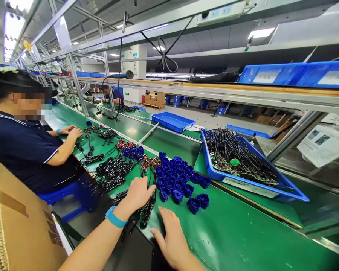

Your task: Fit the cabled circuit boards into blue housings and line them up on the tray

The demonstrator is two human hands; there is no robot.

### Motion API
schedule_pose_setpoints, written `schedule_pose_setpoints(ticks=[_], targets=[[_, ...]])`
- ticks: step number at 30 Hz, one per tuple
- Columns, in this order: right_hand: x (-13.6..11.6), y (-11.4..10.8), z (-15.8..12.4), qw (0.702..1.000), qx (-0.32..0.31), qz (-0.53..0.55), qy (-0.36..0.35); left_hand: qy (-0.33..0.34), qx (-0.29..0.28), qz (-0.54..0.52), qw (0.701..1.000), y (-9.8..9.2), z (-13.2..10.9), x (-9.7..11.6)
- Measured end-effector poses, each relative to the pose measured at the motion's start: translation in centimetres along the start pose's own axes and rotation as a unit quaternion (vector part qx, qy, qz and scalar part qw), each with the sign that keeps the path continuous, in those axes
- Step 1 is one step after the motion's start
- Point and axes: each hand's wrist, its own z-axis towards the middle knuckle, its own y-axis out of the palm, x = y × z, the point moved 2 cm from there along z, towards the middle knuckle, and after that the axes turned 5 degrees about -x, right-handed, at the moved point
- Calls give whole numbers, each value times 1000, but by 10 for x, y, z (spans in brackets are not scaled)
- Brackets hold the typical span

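Observation:
My left hand [138,194], with a blue wristband, rests on a bundle of black cables [145,212] near the front edge of the green bench [237,237]; its fingers curl over the cables. My right hand [171,237] lies flat on the green mat just right of that bundle, fingers stretched out, holding nothing. A cluster of several blue round plastic parts [177,180] sits just beyond both hands. More black cable bundles [113,171] with red connectors lie to the left.
A blue bin [292,192] full of black wires and green boards stands to the right. An empty blue tray [172,121] lies farther back. A person in a dark shirt [25,150] works at the left. A cardboard box [19,226] stands at the lower left.

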Motion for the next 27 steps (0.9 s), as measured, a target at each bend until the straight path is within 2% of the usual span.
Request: schedule_pose_setpoints(ticks=[4,7,10,12,14,17,20,23,27], targets=[[-41,10,23,998,-26,46,23,-88,-14,6,996,4,-1,-35],[-57,7,41,992,-44,112,39,-66,-25,-65,995,9,-15,-43],[-59,0,54,981,-41,173,76,-16,-54,-165,985,12,-29,-42],[-61,-5,60,976,-43,183,106,7,-66,-207,976,13,-32,-47],[-66,-9,65,977,-46,165,128,-2,-48,-212,976,17,-30,-58],[-81,-7,72,986,-56,106,120,-47,1,-162,986,26,-21,-79],[-90,6,77,993,-70,55,71,-79,28,-106,991,32,-10,-90],[-90,18,79,996,-70,33,48,-86,32,-9,996,31,2,-89],[-88,14,78,996,-72,35,46,-111,7,99,989,25,21,-81]])
